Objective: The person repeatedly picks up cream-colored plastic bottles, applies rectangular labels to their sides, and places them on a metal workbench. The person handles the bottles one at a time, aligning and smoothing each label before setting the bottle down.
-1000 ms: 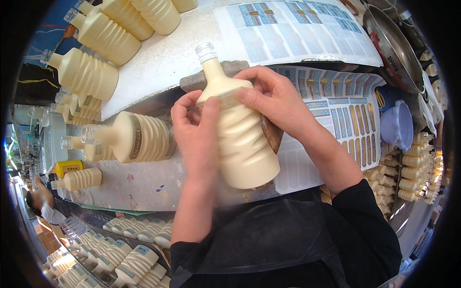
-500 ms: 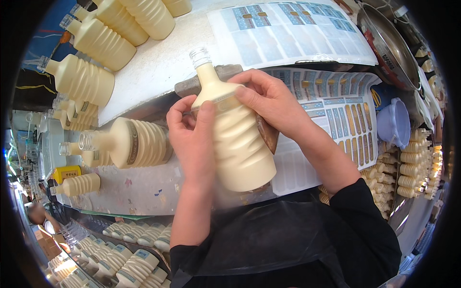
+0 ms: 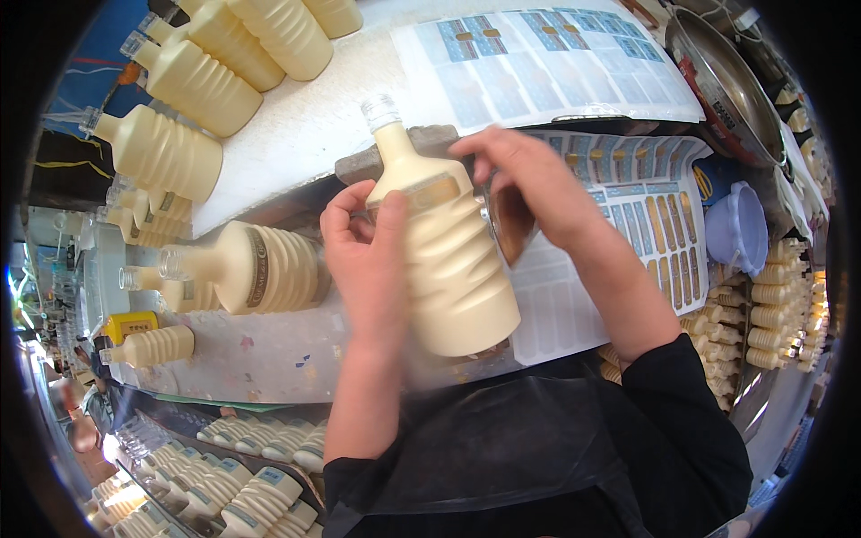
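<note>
A cream-coloured ribbed plastic bottle with a clear screw cap [image 3: 444, 242] is held tilted, neck pointing away, over the edge of the white worktop [image 3: 305, 125]. It is clasped by the left hand [image 3: 368, 260], fingers curled round its left flank and thumb pressed near a gold band label on the shoulder, apparently to steady it. The right hand [image 3: 525, 184] lies against the bottle's right shoulder, fingers bent onto the band (the fingertips are partly hidden). Right of the bottle lie printed label sheets [image 3: 619, 233]; left of it, a labelled bottle lying on its side [image 3: 256, 269].
</note>
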Demonstrator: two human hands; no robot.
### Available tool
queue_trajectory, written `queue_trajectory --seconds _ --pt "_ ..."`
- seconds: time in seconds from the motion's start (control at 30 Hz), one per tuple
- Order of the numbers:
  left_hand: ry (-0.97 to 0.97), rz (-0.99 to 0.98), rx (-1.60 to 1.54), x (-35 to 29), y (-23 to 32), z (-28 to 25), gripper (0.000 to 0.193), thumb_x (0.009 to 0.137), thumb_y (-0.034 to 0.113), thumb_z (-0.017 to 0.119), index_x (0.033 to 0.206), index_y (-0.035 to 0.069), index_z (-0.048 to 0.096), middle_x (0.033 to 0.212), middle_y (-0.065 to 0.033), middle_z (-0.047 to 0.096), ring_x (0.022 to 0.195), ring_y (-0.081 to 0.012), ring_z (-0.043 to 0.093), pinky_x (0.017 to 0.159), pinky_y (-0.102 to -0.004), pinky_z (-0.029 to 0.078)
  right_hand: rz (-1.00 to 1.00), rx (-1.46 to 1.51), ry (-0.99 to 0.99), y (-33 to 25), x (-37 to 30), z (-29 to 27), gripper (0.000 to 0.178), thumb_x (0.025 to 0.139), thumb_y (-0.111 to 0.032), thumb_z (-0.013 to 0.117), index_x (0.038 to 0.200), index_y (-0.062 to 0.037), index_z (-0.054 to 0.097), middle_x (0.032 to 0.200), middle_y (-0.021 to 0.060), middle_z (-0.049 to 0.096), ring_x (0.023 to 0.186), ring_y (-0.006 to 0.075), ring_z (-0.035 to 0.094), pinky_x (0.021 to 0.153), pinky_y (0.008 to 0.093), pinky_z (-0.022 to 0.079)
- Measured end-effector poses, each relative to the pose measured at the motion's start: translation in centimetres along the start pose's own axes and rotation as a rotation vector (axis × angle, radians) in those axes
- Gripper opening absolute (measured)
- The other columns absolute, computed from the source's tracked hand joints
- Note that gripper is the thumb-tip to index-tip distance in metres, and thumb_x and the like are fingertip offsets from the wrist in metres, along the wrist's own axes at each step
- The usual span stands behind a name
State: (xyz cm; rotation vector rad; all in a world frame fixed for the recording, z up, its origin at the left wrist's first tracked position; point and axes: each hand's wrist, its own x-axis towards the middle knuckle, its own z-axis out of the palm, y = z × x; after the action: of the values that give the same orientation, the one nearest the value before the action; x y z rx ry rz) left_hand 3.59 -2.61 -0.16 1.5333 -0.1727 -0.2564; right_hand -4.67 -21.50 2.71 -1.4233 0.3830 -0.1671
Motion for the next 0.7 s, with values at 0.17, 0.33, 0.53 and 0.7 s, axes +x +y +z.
queue_trajectory --seconds 0.17,0.33,0.53,0.7 --pt "0.013 0.008 0.037 0.1 -0.1 0.0 0.037 0.09 0.022 0.076 0.117 0.001 0.064 0.109 -0.0001 0.049 0.081 -0.0066 0.038 0.077 -0.0237 0.042 -0.182 0.042 0.187 -1.9 -1.6 2.1 0.027 0.096 -0.017 0.065 0.115 0.001 0.07 0.107 0.005 0.072 0.098 0.0121 0.067 0.088 0.028 0.053" --pt "-0.034 -0.048 -0.131 -0.6 0.6 -0.4 0.039 0.104 0.033 0.057 0.128 0.002 0.058 0.116 -0.005 0.055 0.097 -0.0116 0.052 0.09 -0.0285 0.046 -0.404 -0.612 0.401 -1.5 -2.5 3.2 0.026 0.087 -0.008 0.07 0.113 -0.0029 0.072 0.11 0.0166 0.073 0.097 0.0319 0.072 0.085 0.0363 0.056" --pt "-0.274 -0.34 -0.504 -0.6 -0.1 -1.0 0.066 0.111 0.055 0.023 0.143 0.001 0.045 0.141 -0.015 0.057 0.127 -0.0264 0.057 0.112 -0.0424 0.043 -1.153 -1.008 0.276 -0.9 -3.7 3.4 0.018 0.091 -0.007 0.067 0.108 -0.0044 0.073 0.1 0.013 0.072 0.088 0.0344 0.071 0.079 0.0386 0.057" --pt "-0.272 -0.277 -0.547 -0.9 1.0 -0.9 0.059 0.112 0.051 0.024 0.141 0.005 0.047 0.135 -0.0117 0.061 0.125 -0.0212 0.058 0.109 -0.0392 0.046 -0.364 -0.293 0.243 -2.2 -4.0 2.9 0.017 0.103 -0.014 0.06 0.115 -0.0034 0.066 0.103 -0.0007 0.065 0.097 0.008 0.058 0.086 0.0243 0.049"
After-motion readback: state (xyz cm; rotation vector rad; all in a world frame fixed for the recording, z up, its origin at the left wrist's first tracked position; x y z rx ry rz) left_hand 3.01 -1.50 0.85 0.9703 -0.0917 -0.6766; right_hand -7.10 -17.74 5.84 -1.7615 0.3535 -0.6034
